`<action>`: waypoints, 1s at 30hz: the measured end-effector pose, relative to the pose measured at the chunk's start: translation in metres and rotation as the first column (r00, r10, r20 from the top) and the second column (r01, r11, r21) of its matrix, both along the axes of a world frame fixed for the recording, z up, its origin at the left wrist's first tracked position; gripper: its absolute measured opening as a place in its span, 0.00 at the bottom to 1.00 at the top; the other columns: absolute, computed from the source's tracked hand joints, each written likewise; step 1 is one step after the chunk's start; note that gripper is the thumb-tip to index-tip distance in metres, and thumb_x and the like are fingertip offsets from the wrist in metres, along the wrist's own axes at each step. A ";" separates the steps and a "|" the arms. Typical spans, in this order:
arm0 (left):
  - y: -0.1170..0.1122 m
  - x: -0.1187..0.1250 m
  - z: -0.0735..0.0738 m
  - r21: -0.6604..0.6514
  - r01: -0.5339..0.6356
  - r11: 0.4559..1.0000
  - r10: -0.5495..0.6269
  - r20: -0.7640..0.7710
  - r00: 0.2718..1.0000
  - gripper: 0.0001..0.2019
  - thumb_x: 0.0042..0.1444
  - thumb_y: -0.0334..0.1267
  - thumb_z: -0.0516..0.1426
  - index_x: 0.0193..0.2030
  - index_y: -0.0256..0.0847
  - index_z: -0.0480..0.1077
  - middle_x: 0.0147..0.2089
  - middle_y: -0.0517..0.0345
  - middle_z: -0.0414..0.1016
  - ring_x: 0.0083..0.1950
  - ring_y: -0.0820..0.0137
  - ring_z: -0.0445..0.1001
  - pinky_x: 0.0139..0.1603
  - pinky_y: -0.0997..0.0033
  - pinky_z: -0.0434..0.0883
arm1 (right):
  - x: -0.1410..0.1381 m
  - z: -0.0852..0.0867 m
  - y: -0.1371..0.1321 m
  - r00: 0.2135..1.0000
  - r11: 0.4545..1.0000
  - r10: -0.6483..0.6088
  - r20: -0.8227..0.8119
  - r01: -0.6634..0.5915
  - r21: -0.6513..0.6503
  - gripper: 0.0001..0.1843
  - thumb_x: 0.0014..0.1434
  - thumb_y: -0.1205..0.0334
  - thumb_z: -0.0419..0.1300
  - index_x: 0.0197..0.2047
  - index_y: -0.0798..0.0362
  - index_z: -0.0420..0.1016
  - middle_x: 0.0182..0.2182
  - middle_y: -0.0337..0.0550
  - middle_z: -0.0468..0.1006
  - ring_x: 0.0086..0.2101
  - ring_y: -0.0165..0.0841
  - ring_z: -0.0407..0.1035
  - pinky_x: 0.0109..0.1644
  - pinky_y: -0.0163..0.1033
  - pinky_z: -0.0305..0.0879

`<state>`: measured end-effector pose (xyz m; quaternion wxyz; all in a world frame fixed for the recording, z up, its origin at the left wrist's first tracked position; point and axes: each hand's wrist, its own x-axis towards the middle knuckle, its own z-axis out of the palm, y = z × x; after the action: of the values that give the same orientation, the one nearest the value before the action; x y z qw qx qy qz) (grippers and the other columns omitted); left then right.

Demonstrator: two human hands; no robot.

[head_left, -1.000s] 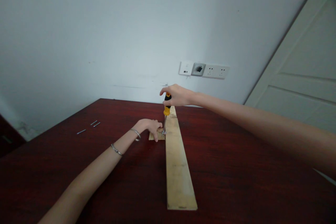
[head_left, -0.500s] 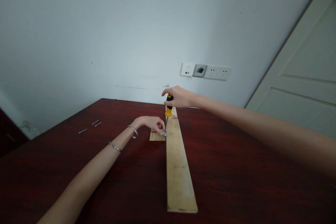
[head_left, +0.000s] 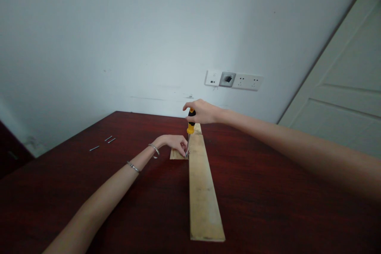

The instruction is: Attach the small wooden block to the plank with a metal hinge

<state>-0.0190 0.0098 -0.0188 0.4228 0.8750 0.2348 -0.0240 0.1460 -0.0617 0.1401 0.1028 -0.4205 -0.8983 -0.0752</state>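
Observation:
My right hand (head_left: 201, 112) grips the black and yellow handle of a screwdriver (head_left: 191, 127), which points down along the left edge of a long pale wooden board (head_left: 204, 194). Beside that edge, my left hand (head_left: 178, 144) is closed in a pinch around a small shiny metal piece (head_left: 187, 154) at the screwdriver's lower end; the piece is too small to name. Under the left hand, a short wooden piece (head_left: 177, 154) sticks out to the left of the board. Two silver bracelets circle my left wrist and forearm.
Several loose screws or nails (head_left: 94, 148) lie on the dark red table (head_left: 143, 206) at the left. Behind the table rises a white wall with a row of sockets (head_left: 245, 81). A white panelled door (head_left: 351, 83) stands at the right.
My left hand has dipped slightly and shifted a little right, bringing its fingertips lower at the board's edge. The screwdriver has dropped very slightly, still in my right hand.

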 end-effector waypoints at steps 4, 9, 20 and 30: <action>0.000 0.001 -0.003 -0.018 -0.011 1.000 0.011 0.004 1.000 0.09 0.42 0.40 0.66 0.30 0.40 0.77 0.27 0.61 0.76 0.28 0.73 0.68 0.31 0.75 0.61 | 0.000 0.001 -0.001 1.000 1.000 -0.001 -0.001 0.001 0.002 0.23 0.54 0.59 0.59 0.53 0.58 0.72 0.41 0.53 0.79 0.40 0.39 0.73 0.43 0.38 0.64; 0.001 0.000 -0.006 0.007 -0.056 0.998 0.056 0.004 0.998 0.09 0.41 0.41 0.66 0.28 0.39 0.78 0.27 0.60 0.76 0.28 0.74 0.68 0.31 0.76 0.62 | 0.000 0.002 -0.002 1.000 1.000 -0.004 -0.007 0.004 -0.007 0.23 0.54 0.59 0.59 0.53 0.58 0.72 0.40 0.53 0.79 0.40 0.39 0.73 0.42 0.38 0.64; 0.008 -0.006 -0.001 0.080 -0.104 0.991 0.097 0.079 0.992 0.09 0.42 0.41 0.65 0.29 0.37 0.77 0.26 0.60 0.76 0.27 0.74 0.67 0.30 0.77 0.61 | 0.012 0.017 -0.004 0.987 0.997 -0.053 -0.152 0.060 0.046 0.23 0.52 0.59 0.63 0.51 0.58 0.72 0.33 0.47 0.78 0.33 0.34 0.71 0.37 0.36 0.64; 0.011 -0.033 0.040 0.106 -0.432 0.896 0.375 0.341 0.862 0.14 0.45 0.43 0.64 0.36 0.34 0.78 0.34 0.52 0.79 0.31 0.71 0.70 0.29 0.74 0.62 | 0.041 0.007 0.004 0.542 0.973 -0.204 -0.815 0.018 -0.232 0.15 0.49 0.56 0.67 0.34 0.59 0.72 0.27 0.44 0.75 0.17 0.23 0.61 0.14 0.30 0.59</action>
<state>-0.0518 0.0212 0.0213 0.3697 0.8330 0.3447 0.2248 0.1874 -0.0573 0.1472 0.4695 -0.4700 -0.7158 0.2153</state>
